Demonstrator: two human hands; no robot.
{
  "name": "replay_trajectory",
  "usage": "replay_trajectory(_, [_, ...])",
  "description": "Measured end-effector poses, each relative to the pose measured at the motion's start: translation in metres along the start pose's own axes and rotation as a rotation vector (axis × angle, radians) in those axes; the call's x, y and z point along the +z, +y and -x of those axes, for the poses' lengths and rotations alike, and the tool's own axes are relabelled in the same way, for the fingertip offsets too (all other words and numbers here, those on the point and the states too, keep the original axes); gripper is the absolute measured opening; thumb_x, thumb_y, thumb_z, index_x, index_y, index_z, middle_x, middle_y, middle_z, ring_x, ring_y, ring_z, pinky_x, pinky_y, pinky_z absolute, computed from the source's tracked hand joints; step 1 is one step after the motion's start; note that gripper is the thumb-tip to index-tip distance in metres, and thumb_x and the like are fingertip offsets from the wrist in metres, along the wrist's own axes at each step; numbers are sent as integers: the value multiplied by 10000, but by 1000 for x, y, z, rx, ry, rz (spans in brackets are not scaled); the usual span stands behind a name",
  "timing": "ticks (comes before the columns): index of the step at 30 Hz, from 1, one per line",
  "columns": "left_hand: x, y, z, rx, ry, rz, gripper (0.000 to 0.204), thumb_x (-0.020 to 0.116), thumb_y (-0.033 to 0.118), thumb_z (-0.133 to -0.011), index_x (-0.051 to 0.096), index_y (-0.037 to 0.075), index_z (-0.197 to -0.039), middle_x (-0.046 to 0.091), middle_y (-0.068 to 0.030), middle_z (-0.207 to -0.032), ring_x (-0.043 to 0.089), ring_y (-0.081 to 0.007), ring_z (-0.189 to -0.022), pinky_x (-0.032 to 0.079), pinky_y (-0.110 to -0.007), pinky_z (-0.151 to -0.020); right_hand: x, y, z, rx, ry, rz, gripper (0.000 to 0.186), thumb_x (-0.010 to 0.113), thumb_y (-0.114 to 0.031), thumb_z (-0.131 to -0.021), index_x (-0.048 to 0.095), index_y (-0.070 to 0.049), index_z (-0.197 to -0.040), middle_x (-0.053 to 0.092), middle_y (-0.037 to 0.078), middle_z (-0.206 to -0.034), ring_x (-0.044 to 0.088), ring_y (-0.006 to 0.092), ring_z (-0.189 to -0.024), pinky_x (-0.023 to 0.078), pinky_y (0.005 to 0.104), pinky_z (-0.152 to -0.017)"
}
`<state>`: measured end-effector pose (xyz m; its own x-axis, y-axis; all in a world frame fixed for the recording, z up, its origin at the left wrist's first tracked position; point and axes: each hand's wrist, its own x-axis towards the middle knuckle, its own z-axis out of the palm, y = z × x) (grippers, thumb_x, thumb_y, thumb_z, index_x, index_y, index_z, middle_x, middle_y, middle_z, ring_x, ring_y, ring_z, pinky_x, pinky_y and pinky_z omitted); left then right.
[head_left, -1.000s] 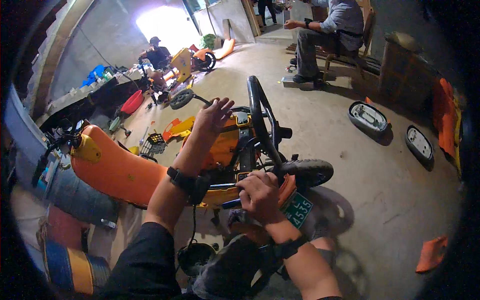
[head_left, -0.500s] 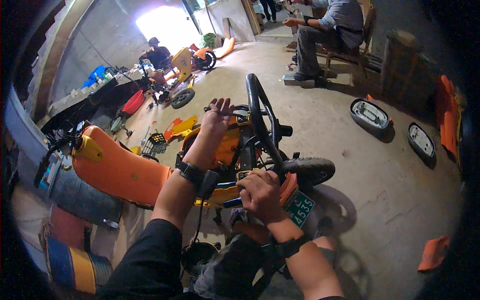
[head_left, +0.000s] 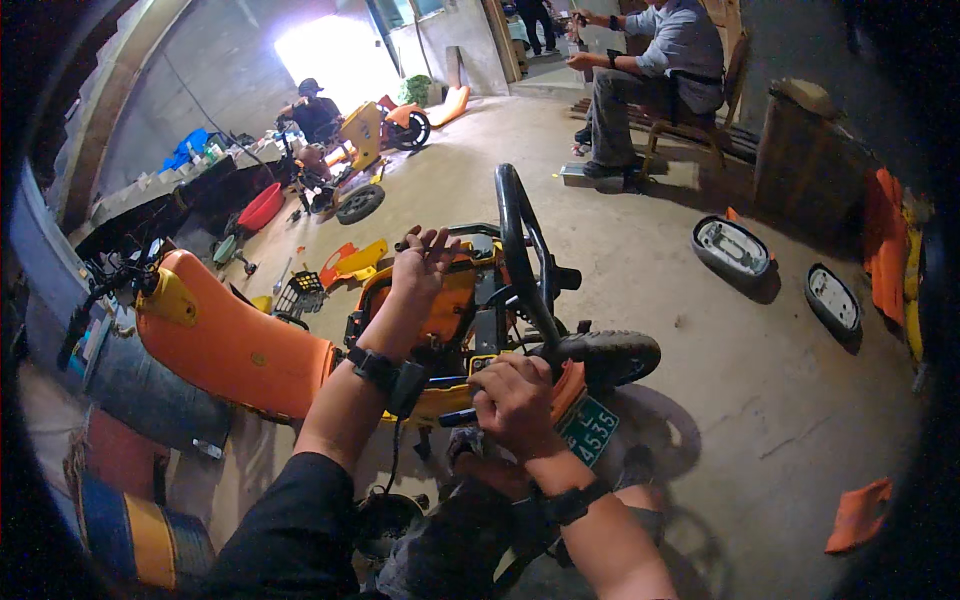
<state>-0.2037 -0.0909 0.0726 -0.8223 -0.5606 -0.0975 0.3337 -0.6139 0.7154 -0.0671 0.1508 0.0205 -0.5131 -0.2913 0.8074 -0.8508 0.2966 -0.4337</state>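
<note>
A partly stripped scooter or moped with an orange and yellow body (head_left: 235,330) and a black tubular rear rail (head_left: 517,245) stands in front of me. My left hand (head_left: 422,265) is at the far side of its open seat area, palm up and fingers apart. A dark rod end (head_left: 402,245) shows beside those fingers; I cannot tell whether they touch it. My right hand (head_left: 513,395) is curled over the near side of the frame, near the rear wheel (head_left: 607,357). A dark, blue-edged bar (head_left: 458,417) sticks out beside it. What those fingers hold is hidden.
Two oval seat bases (head_left: 735,248) (head_left: 834,303) and orange panels (head_left: 885,245) lie on the right. Yellow parts (head_left: 358,262), a black crate (head_left: 300,293), a loose wheel (head_left: 360,204) and a red basin (head_left: 261,207) lie far left. A seated person (head_left: 660,80) is at the back right.
My left hand has moved slightly left and down in the picture, its fingers spreading more. The right hand stays curled at the same part of the frame. The whole view has shifted a little.
</note>
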Motion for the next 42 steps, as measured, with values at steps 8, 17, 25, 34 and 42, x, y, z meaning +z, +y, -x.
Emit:
replay_trajectory(8, [-68, -7, -41, 216, -142, -283, 211, 483, 197, -1020, 453, 109, -1209, 571, -119, -1104, 613, -325, -1062, 528, -513, -822, 5, -9, -7, 10, 55, -54, 167, 638, -89, -699, 698, -120, -852, 681, 22, -870, 618, 219, -983, 381, 402, -926])
replay_trajectory(17, [-28, -3, -26, -131, 84, -248, 199, 500, 144, -971, 538, 97, -1161, 622, -98, -1082, 621, -277, -951, 524, -401, -746, -2, -2, -4, 30, 50, -41, 169, 633, -92, -690, 698, -119, -844, 679, 27, -859, 621, 226, -973, 384, 398, -920])
replay_trajectory(25, [-29, 1, -29, -26, 69, -641, 177, 482, 182, -996, 580, 96, -1116, 633, -55, -1105, 610, -194, -891, 510, -318, -749, 0, -3, -3, 28, 3, -31, 168, 678, -123, -706, 684, -116, -873, 664, 45, -912, 610, 240, -1018, 390, 415, -950])
replay_trajectory(34, [-5, 17, -27, -96, 131, -752, 225, 521, 242, -1014, 583, 27, -1038, 708, -119, -961, 634, -150, -660, 436, -268, -492, 0, -3, -2, 29, -16, -19, 183, 687, -135, -695, 688, -123, -878, 667, 54, -922, 613, 236, -1027, 395, 408, -961])
replay_trajectory(42, [-21, 28, -35, -94, -173, -994, 410, 535, 386, -1007, 700, 10, -997, 667, -71, -888, 503, -122, -600, 446, -306, -534, -2, -1, -3, 33, 7, -8, 194, 689, -126, -699, 687, -121, -893, 672, 51, -928, 620, 228, -1015, 401, 392, -950])
